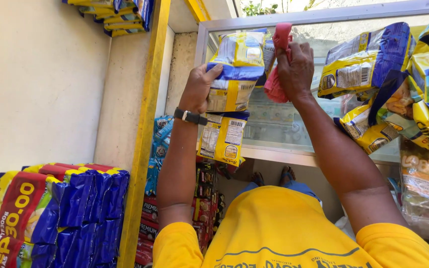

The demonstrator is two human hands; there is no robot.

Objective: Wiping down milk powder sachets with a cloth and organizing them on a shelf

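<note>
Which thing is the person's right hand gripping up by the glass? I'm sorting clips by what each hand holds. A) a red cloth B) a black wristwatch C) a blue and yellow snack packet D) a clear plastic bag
A: the right hand is closed around a red cloth bunched against the glass pane, while the left hand holds the blue and yellow packet.
</note>
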